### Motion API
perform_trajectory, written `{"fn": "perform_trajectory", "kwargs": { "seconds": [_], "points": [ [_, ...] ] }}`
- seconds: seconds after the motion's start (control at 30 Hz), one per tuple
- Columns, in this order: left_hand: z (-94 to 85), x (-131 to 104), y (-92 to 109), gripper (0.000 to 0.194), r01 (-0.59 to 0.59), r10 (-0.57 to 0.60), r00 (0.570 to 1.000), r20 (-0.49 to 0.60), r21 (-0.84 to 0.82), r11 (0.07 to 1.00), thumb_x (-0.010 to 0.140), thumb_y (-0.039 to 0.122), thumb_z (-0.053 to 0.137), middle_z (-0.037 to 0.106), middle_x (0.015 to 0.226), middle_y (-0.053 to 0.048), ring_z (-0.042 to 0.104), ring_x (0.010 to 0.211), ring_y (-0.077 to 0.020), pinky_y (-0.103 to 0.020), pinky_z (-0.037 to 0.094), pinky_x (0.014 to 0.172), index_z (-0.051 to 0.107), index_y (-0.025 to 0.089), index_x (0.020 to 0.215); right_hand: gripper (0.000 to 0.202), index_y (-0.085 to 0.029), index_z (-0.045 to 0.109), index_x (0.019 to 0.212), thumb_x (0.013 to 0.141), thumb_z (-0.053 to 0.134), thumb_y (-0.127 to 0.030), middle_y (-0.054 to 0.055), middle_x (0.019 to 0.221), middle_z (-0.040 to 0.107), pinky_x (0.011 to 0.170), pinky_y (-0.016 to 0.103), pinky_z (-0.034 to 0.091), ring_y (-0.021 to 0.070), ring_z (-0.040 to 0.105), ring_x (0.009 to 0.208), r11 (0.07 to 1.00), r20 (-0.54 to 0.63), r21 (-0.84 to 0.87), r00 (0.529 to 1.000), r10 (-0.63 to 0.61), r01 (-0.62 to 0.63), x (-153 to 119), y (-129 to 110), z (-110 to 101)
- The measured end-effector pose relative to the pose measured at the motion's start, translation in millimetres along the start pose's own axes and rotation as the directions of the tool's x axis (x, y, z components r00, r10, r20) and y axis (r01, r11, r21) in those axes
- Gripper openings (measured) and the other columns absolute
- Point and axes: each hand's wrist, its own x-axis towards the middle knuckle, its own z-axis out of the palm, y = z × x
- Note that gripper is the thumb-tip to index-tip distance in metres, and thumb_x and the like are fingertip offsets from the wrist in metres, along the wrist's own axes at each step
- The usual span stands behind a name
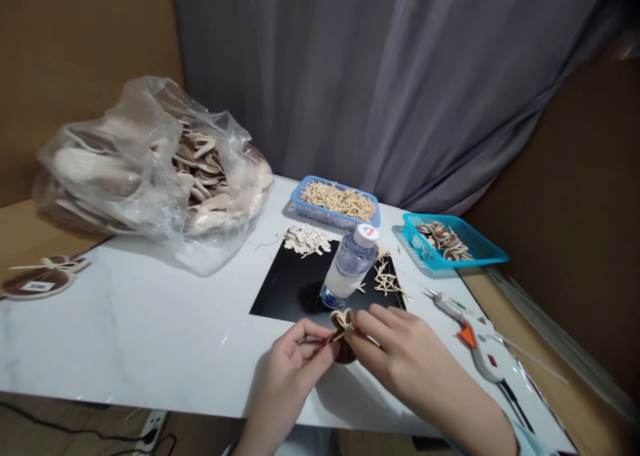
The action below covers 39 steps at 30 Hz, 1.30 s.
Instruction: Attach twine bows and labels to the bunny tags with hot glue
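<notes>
Near the front edge of the table, my left hand point(300, 359) pinches the left side of a small brown felt piece point(345, 354) with cream-edged, ear-like loops on top. My right hand point(405, 343) closes on it from the right, its fingers at the cream cord bow point(344, 329) at the base of the loops. Fingers cover part of the piece. Just beyond stands a clear bottle point(345, 269) with a white cap, on a black mat point(285, 286). Cream cord bows point(387, 276) lie loose on the mat's right side, and a pile of white paper bits point(307, 239) on its far left corner.
A plastic bag point(150, 169) of felt pieces fills the back left. A finished-looking piece with a bow and label point(37, 283) lies at far left. Behind the mat sits a blue basket point(337, 203) of bows; to the right, a turquoise basket point(450, 243) and a glue gun point(475, 339).
</notes>
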Motion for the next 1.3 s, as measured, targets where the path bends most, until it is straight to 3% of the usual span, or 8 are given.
{"fn": "perform_trajectory", "kwargs": {
  "seconds": [0.37,0.57,0.7,0.8,0.9,1.07,1.23,1.3],
  "points": [
    [-4.4,1,-4,0.023,0.013,-0.013,1.000,-0.002,0.006,1.000,0.071,0.034,0.077,0.076,0.076,-0.004,0.070,0.073,-0.0182,-0.025,0.051,0.069,0.062,0.018,0.077,0.025,-0.015,0.060,0.079,0.096,0.043,-0.011,0.002,0.071,0.055,0.051,0.032,0.028,0.0165,0.044,0.060,0.998,-0.033,0.057,0.999,-0.007,0.009,-9,-1,-3],
    [-6.6,0,-4,0.024,0.041,-0.039,0.999,-0.028,0.049,0.998,0.073,0.036,0.076,0.077,0.083,-0.007,0.071,0.077,-0.0202,-0.028,0.054,0.072,0.062,0.018,0.079,0.028,-0.017,0.058,0.074,0.096,0.042,-0.009,0.001,0.068,0.055,0.050,0.030,0.028,0.0145,0.044,0.055,0.995,-0.052,0.061,0.996,0.078,-0.074,-20,7,-8],
    [-3.6,-2,-1,0.023,0.043,-0.040,0.998,-0.056,0.051,0.998,0.073,0.035,0.076,0.077,0.084,-0.007,0.072,0.079,-0.0205,-0.027,0.054,0.070,0.063,0.017,0.078,0.027,-0.018,0.059,0.076,0.096,0.042,-0.014,0.002,0.070,0.057,0.051,0.028,0.031,0.0137,0.051,0.056,0.981,-0.058,-0.008,0.980,0.192,-0.193,-30,31,-5],
    [-0.9,-4,1,0.023,0.025,-0.021,0.994,-0.103,0.038,0.999,0.072,0.035,0.077,0.076,0.081,-0.006,0.071,0.075,-0.0196,-0.026,0.054,0.066,0.063,0.017,0.076,0.023,-0.019,0.062,0.081,0.096,0.044,-0.020,0.003,0.078,0.062,0.052,0.026,0.034,0.0138,0.058,0.060,0.933,-0.083,-0.088,0.936,0.342,-0.348,-41,57,0],
    [-1.9,-4,1,0.023,0.035,-0.033,0.996,-0.084,0.026,0.999,0.073,0.035,0.076,0.076,0.081,-0.005,0.071,0.076,-0.0186,-0.026,0.054,0.067,0.063,0.017,0.077,0.017,-0.020,0.062,0.080,0.092,0.051,-0.024,0.003,0.081,0.064,0.047,0.026,0.032,0.0143,0.059,0.056,0.833,-0.064,-0.171,0.850,0.523,-0.526,-51,82,8],
    [-5.9,-2,0,0.024,0.035,-0.034,0.997,-0.073,0.015,0.999,0.072,0.036,0.077,0.075,0.086,-0.006,0.070,0.079,-0.0192,-0.026,0.054,0.069,0.064,0.016,0.079,0.017,-0.020,0.065,0.079,0.087,0.051,-0.016,0.006,0.087,0.068,0.049,0.027,0.038,0.0200,0.065,0.066,0.702,0.156,-0.157,0.684,0.713,-0.695,-61,106,33],
    [-3.9,-3,1,0.025,0.048,-0.047,0.996,-0.074,0.008,0.999,0.073,0.036,0.076,0.075,0.084,-0.006,0.070,0.078,-0.0197,-0.027,0.054,0.070,0.063,0.016,0.079,0.035,-0.021,0.061,0.109,0.091,0.033,-0.009,0.008,0.105,0.069,0.076,0.030,0.049,0.0197,0.067,0.090,0.749,0.259,0.300,0.806,0.532,-0.591,-55,95,37],
    [-3.1,-4,2,0.025,0.047,-0.046,0.996,-0.071,0.007,0.999,0.073,0.036,0.076,0.075,0.085,-0.006,0.070,0.078,-0.0197,-0.027,0.053,0.070,0.063,0.016,0.080,0.031,-0.023,0.059,0.113,0.094,0.035,-0.015,0.008,0.106,0.069,0.075,0.031,0.049,0.0204,0.066,0.091,0.727,0.252,0.367,0.814,0.523,-0.580,-48,83,26]
  ]
}}
